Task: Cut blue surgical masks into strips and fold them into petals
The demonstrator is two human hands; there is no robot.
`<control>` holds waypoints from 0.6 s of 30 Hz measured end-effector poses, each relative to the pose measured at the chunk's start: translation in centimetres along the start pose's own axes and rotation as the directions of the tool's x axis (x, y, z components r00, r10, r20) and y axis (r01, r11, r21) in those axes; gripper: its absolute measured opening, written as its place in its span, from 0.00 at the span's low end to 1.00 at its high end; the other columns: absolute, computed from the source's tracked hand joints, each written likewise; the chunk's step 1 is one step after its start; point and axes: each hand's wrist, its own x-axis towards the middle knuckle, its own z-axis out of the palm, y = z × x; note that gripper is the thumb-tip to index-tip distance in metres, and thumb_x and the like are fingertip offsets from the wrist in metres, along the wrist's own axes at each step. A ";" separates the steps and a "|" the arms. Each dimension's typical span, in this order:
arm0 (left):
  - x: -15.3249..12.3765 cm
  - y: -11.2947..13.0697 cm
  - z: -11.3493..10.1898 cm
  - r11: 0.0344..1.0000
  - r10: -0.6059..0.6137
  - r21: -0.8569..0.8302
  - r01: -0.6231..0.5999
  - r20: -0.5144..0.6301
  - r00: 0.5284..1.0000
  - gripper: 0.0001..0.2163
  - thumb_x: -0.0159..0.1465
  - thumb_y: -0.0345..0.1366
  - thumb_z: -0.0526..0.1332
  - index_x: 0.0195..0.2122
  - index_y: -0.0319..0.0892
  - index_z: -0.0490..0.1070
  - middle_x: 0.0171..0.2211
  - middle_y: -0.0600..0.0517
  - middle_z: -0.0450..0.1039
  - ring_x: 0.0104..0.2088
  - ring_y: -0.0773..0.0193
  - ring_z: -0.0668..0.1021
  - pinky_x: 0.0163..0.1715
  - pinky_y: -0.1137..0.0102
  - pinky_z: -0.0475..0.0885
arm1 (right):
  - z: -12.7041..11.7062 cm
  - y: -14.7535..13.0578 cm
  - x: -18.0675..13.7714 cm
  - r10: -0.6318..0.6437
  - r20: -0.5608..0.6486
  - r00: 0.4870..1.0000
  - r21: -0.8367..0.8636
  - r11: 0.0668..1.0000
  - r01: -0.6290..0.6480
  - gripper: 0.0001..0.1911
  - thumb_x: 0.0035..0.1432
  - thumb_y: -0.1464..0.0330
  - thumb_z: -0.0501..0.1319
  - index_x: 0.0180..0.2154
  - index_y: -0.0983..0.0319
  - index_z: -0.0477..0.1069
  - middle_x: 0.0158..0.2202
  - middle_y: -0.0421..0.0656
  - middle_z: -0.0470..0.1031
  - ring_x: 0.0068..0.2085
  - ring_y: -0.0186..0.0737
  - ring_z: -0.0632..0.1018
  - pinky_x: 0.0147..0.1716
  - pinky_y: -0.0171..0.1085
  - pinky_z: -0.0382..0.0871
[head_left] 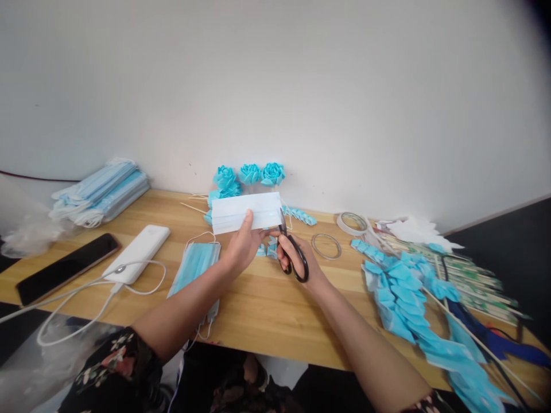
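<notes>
My left hand [241, 248] is closed on a pale face mask [241, 211], thumb on its near face, holding it up over the table. In my right hand [303, 255] is a pair of black-handled scissors [297, 258], fingers through the loops. The scissor blades point up at the mask's right edge, where a white ear loop hangs; whether they are cutting cannot be made out. Below my left forearm lies a blue face mask [197, 264]. Behind the held mask, blue folded flowers [272, 174] stand by the wall.
At the left are a stack of masks [105, 192], a phone [69, 267] and a white power bank [140, 252] with its cable. Tape rolls [352, 223], a thin ring [326, 246] and blue petal strips [398, 292] lie at the right.
</notes>
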 end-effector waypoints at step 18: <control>0.1 -0.1 -0.3 1.000 -0.009 -0.028 0.009 -0.021 1.000 0.23 0.72 0.45 0.47 0.60 0.38 0.67 0.56 0.41 0.73 0.59 0.52 0.73 0.59 0.56 0.66 | -0.1 0.2 0.1 -0.021 -0.029 0.999 -0.058 0.998 0.020 0.27 0.56 0.49 0.60 0.46 0.64 0.76 0.19 0.34 0.63 0.16 0.27 0.62 0.15 0.30 0.56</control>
